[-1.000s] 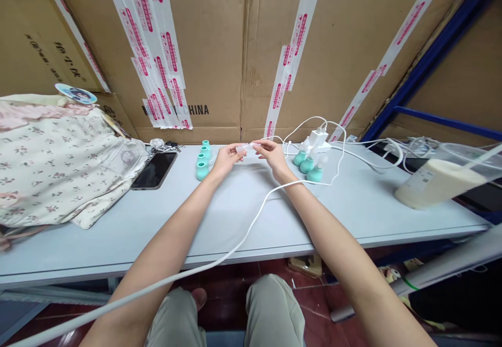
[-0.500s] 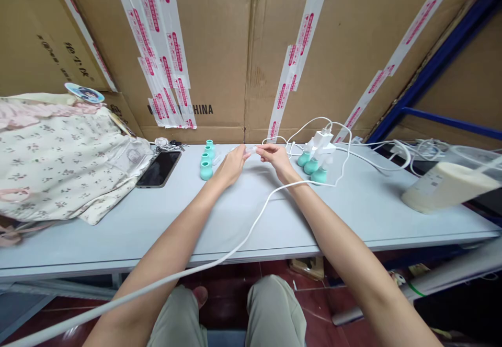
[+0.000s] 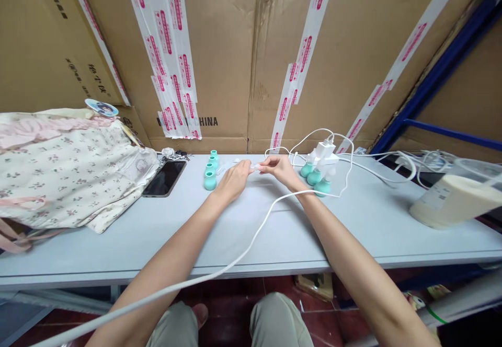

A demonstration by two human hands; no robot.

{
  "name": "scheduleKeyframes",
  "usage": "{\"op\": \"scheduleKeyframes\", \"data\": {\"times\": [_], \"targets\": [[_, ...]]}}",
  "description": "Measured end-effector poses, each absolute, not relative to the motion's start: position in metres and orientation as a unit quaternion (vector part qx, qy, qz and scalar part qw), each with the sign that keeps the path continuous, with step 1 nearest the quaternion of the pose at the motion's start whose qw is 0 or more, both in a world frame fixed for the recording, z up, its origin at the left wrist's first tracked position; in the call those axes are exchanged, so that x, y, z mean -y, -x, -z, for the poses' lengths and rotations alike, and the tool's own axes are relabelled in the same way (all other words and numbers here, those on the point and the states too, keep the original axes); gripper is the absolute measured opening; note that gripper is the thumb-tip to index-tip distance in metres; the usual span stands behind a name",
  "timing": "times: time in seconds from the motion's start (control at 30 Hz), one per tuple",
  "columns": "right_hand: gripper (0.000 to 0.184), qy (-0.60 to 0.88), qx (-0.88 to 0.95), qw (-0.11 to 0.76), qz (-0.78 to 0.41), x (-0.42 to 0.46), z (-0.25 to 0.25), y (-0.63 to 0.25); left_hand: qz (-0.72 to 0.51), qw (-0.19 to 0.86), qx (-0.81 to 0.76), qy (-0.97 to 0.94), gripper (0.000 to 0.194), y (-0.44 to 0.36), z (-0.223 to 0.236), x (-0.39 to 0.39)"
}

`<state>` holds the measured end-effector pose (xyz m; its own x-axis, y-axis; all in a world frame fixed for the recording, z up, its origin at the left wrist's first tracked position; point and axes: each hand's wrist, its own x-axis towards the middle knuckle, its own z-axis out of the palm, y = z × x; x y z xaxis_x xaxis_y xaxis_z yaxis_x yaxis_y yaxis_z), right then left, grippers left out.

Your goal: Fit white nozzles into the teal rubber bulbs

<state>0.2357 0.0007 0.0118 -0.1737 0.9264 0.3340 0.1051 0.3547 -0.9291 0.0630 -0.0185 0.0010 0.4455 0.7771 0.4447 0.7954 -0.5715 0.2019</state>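
Note:
My left hand (image 3: pixel 234 181) and my right hand (image 3: pixel 279 170) meet above the table, both closed on a small clear plastic piece (image 3: pixel 254 167) between their fingertips. Its exact kind is too small to make out. Left of my left hand stands a row of several open-topped teal bulbs (image 3: pixel 210 181). More clear plastic pieces (image 3: pixel 223 168) lie between that row and my left hand, partly covered by it. Beside my right wrist are teal bulbs with clear tips fitted on top (image 3: pixel 322 185).
A white cable (image 3: pixel 251 242) crosses over both forearms. White chargers on a power strip (image 3: pixel 324 151) stand at the back right. A phone (image 3: pixel 164 178) and a floral cloth bag (image 3: pixel 78 174) lie left; a cup of pale drink (image 3: pixel 451 200) stands right. Taped cardboard (image 3: pixel 227 65) rises behind the table (image 3: pixel 259 221).
The whole scene sits slightly lower in view as the head has tilted up. Both hands stay together on the clear plastic piece, with only slight finger movement.

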Motion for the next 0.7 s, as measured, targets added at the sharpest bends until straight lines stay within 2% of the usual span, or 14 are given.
{"op": "scheduleKeyframes", "data": {"times": [0.17, 0.3, 0.57, 0.7], "targets": [[0.026, 0.385, 0.715, 0.478, -0.336, 0.002, -0.013, -0.244, 0.250, 0.020, 0.464, 0.850, 0.019, -0.066, 0.004, 0.021], [0.024, 0.388, 0.739, 0.451, -0.317, 0.008, -0.012, -0.249, 0.223, 0.021, 0.448, 0.866, 0.018, -0.070, 0.010, 0.024], [0.031, 0.339, 0.643, 0.540, -0.425, 0.007, -0.012, -0.237, 0.286, -0.013, 0.505, 0.814, 0.029, -0.081, 0.000, 0.026], [0.030, 0.320, 0.610, 0.538, -0.486, 0.010, -0.018, -0.238, 0.273, 0.008, 0.540, 0.796, 0.038, -0.091, -0.005, 0.037]]}}
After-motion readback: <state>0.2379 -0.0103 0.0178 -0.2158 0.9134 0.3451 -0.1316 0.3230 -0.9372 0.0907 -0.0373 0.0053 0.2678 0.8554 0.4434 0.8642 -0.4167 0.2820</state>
